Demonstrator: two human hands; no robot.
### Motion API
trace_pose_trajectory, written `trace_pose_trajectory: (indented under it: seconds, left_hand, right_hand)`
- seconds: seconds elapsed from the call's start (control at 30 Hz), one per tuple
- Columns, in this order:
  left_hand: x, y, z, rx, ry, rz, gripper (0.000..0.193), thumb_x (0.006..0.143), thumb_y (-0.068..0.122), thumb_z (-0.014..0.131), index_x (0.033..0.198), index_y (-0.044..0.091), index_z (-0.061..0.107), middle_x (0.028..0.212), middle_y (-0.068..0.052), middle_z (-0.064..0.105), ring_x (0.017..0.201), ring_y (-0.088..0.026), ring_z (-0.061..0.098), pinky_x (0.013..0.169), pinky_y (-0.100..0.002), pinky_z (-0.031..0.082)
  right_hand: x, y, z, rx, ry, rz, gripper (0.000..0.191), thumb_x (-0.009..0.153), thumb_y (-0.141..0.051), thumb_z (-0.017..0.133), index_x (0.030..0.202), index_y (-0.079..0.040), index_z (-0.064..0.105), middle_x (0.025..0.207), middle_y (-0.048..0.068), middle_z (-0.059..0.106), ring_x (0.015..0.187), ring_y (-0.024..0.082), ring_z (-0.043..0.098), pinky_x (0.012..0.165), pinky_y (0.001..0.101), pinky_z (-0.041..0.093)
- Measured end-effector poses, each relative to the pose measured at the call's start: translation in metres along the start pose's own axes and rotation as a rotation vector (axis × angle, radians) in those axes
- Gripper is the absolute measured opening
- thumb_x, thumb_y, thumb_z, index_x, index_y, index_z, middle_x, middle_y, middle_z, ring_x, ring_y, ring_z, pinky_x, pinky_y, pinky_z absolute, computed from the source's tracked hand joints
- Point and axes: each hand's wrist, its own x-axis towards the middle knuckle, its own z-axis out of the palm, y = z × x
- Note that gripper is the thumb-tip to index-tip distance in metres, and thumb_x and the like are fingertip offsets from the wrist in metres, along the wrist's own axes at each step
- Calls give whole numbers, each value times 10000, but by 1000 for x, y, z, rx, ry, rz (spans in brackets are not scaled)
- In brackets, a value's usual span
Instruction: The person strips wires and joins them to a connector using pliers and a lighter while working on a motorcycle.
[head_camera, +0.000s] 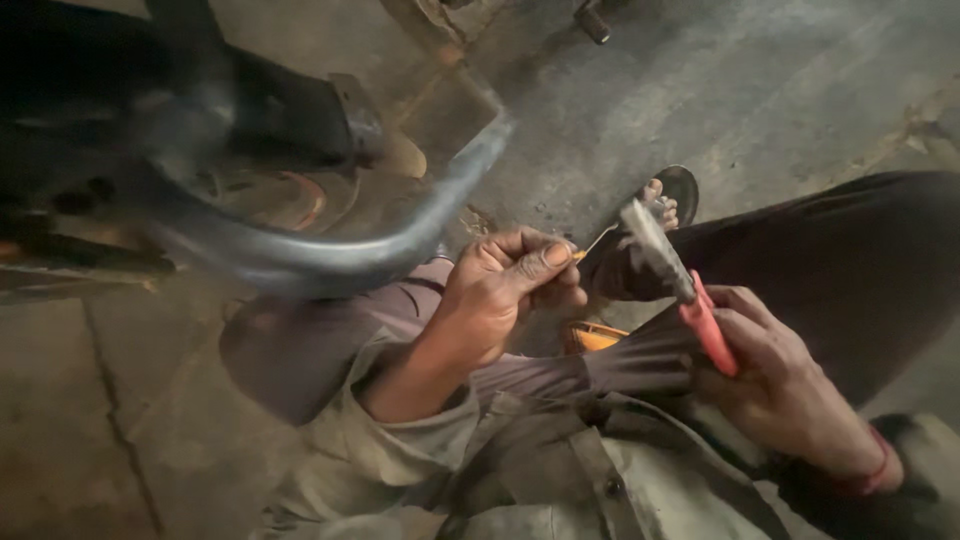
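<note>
Floor: grimy grey concrete workshop floor (760, 90) is lying under everything.
Pliers: red-handled metal pliers (680, 290) are pointing up-left, away from the right hand (775, 375) fingers wrapping the grips.
Wire: thin pale wire (598, 240) is sitting pinched at the left hand (505, 290) fingertips.

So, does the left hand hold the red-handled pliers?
No, the red-handled pliers are in the right hand; the left hand pinches a thin wire.

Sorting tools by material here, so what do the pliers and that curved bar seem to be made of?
Pliers: dull grey metal jaws, likely steel, with red handles in the right hand that look plastic or rubber coated. Curved bar: smooth grey metal with a soft sheen, though blurred.
</note>
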Motion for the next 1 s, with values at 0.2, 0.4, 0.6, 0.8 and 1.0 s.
trace_pose_trajectory:
  seconds: [0.2,0.4,0.6,0.8,1.0]
  left_hand:
    - [-1,-3,3,55,62,141,115,982,87,717,1052,-5,712,951,-95,739,871,-198,736,832,-349,618]
    - [-5,-5,11,-23,50,120,124,965,78,716,1059,-2,707,959,-99,743,877,-201,741,800,-385,641]
    - [-8,-8,13,-23,22,157,139,981,57,714,1096,-19,694,981,-116,741,895,-187,738,826,-390,648]
    - [-11,-9,11,-27,21,127,178,984,70,706,1135,-24,702,992,-105,744,888,-171,737,831,-362,637]
    - [-15,-4,19,218,21,255,200,1014,103,709,1165,-28,724,1002,-92,753,886,-129,716,830,-288,599]
  right_hand:
    - [2,-1,9,-444,235,-254,426,757,-33,743,1176,-36,668,1330,162,588,1202,352,577,1011,461,458]
    - [2,4,17,-539,350,-264,398,784,-34,758,1171,-22,664,1338,185,565,1253,377,551,1060,511,416]
    - [3,6,27,-564,335,-250,447,736,-22,756,1175,-25,671,1332,204,550,1256,399,540,1056,527,408]
    - [4,5,29,-559,333,-264,444,727,-28,752,1162,-29,664,1351,203,539,1272,401,529,1063,545,405]
    - [1,7,25,-623,327,-258,398,773,-80,752,1162,-73,666,1373,191,526,1274,387,506,1065,544,389]
